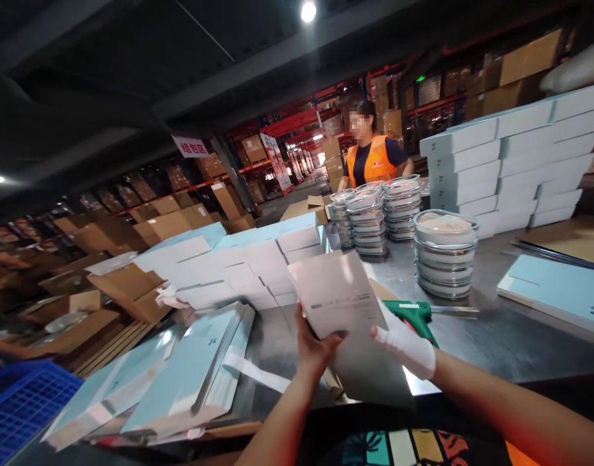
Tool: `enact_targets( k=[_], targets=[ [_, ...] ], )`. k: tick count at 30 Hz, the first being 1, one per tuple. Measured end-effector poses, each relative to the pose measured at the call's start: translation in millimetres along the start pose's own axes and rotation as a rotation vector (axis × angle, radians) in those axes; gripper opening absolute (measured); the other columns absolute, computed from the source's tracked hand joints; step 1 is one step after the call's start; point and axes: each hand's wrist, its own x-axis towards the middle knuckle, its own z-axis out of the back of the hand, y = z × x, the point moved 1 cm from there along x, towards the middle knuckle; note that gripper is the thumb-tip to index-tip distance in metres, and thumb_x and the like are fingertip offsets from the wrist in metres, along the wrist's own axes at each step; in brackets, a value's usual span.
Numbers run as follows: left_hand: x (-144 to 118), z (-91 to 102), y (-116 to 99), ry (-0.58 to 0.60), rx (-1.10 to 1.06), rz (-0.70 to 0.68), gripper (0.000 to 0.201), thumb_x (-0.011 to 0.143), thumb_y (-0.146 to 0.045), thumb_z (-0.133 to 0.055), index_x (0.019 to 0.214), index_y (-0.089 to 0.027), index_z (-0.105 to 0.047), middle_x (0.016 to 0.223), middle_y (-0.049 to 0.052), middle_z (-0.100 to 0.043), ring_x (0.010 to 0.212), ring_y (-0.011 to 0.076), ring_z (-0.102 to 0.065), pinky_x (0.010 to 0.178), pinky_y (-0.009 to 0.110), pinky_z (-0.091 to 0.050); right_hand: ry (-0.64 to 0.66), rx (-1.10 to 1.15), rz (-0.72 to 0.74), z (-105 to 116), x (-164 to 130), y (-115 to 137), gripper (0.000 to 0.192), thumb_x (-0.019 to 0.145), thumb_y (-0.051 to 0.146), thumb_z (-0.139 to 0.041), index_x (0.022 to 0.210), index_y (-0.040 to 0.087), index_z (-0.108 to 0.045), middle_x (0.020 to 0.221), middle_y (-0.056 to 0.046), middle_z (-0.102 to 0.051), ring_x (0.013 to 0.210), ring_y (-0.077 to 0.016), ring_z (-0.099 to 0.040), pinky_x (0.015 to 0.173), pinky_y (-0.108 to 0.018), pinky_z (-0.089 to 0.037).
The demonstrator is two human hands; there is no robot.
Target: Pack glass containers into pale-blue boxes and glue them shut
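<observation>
I hold a flat grey-white card box blank (338, 291) upright in front of me over a steel table (501, 336). My bare left hand (313, 349) grips its lower left edge. My right hand (406, 346), in a white glove, grips its lower right edge. Printed lines show on the blank's lower face. A green glue gun (416, 314) lies on the table just behind my right hand.
Flattened pale blue boxes (190, 369) are heaped at the left, more stacked (510, 162) at the back right. Stacks of round lidded tins (445, 255) stand mid-table. A person in an orange vest (372, 158) stands behind. A blue crate (19, 401) sits low left.
</observation>
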Motion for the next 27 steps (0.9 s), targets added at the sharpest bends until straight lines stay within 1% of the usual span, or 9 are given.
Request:
enact_targets(
  k=[3,8,10,14,18,21,24,25,27],
  targets=[
    [-6.7,-1.6,16.7,0.055,0.022,-0.131,0.145,0.058,-0.066,-0.1,0.167,-0.024,-0.015,0.132,0.015,-0.065,0.118,0.0343,-0.072,0.1,0.05,-0.062,-0.106,-0.025,0.087,2.2,4.1,14.3,0.101,0.079,0.08,-0.083,0.159,0.026,-0.055,0.145,-0.017,-0.071,0.137,-0.0358,-0.066,0.124,-0.055,-0.047],
    [-19.0,13.1,13.5,0.171,0.122,-0.508,0.084,0.082,-0.06,-0.088,0.148,-0.024,-0.05,0.13,0.015,-0.067,0.117,0.0333,-0.07,0.096,0.05,-0.063,-0.091,-0.049,0.117,-1.2,10.9,29.6,0.087,0.078,0.081,-0.082,0.14,0.021,-0.07,0.132,-0.015,-0.077,0.128,-0.0364,-0.071,0.113,-0.049,-0.057],
    [-19.3,16.3,3.8,0.179,0.208,-0.616,0.076,0.083,-0.06,-0.087,0.143,-0.023,-0.057,0.129,0.015,-0.068,0.125,0.0354,-0.067,0.104,0.052,-0.06,-0.162,-0.085,0.11,-4.0,11.6,28.4,0.08,0.082,0.082,-0.078,0.133,0.02,-0.074,0.127,-0.014,-0.079,0.123,-0.0356,-0.073,0.11,-0.048,-0.059],
    [-13.7,20.6,-14.0,0.187,0.353,-0.568,0.074,0.086,-0.059,-0.084,0.146,-0.021,-0.062,0.133,0.018,-0.069,0.136,0.0388,-0.062,0.113,0.057,-0.055,-0.25,-0.182,0.134,-6.6,11.2,22.7,0.079,0.081,0.087,-0.074,0.124,0.02,-0.075,0.124,-0.014,-0.08,0.118,-0.0345,-0.074,0.105,-0.045,-0.06],
    [-9.0,19.6,-25.4,0.336,0.359,-0.564,0.05,0.087,-0.058,-0.084,0.121,-0.021,-0.079,0.125,0.016,-0.071,0.124,0.0375,-0.067,0.106,0.055,-0.06,-0.282,-0.267,0.169,-4.8,12.2,23.9,0.08,0.08,0.09,-0.072,0.119,0.02,-0.075,0.122,-0.014,-0.08,0.117,-0.0344,-0.075,0.103,-0.045,-0.061],
    [-7.9,13.2,-25.1,0.205,0.228,-0.552,0.072,0.078,-0.063,-0.09,0.135,-0.022,-0.072,0.143,0.019,-0.062,0.128,0.0388,-0.067,0.103,0.052,-0.062,-0.333,-0.296,0.176,-1.8,13.2,26.6,0.075,0.084,0.083,-0.075,0.127,0.021,-0.074,0.124,-0.013,-0.08,0.119,-0.033,-0.075,0.108,-0.046,-0.059],
    [-11.0,5.7,-13.1,0.079,-0.001,-0.423,0.125,0.069,-0.077,-0.09,0.169,-0.03,-0.032,0.164,0.024,-0.044,0.136,0.0399,-0.064,0.105,0.051,-0.06,-0.315,-0.309,0.234,4.6,10.1,25.4,0.065,0.084,0.085,-0.073,0.1,0.022,-0.081,0.131,-0.013,-0.078,0.123,-0.0351,-0.073,0.108,-0.046,-0.059],
    [-12.9,4.4,-8.0,0.08,-0.056,-0.361,0.132,0.068,-0.08,-0.089,0.171,-0.031,-0.023,0.164,0.024,-0.045,0.134,0.039,-0.065,0.105,0.051,-0.06,-0.299,-0.296,0.248,8.0,7.7,24.4,0.066,0.085,0.087,-0.069,0.092,0.023,-0.081,0.135,-0.012,-0.077,0.125,-0.0366,-0.072,0.108,-0.046,-0.059],
    [-16.4,4.8,-0.9,0.127,-0.066,-0.231,0.132,0.067,-0.084,-0.087,0.17,-0.027,-0.026,0.151,0.021,-0.057,0.125,0.0369,-0.069,0.103,0.05,-0.06,-0.27,-0.3,0.241,16.5,0.6,24.3,0.07,0.091,0.091,-0.054,0.093,0.027,-0.082,0.139,-0.01,-0.075,0.13,-0.0385,-0.07,0.108,-0.049,-0.06]
  ],
)
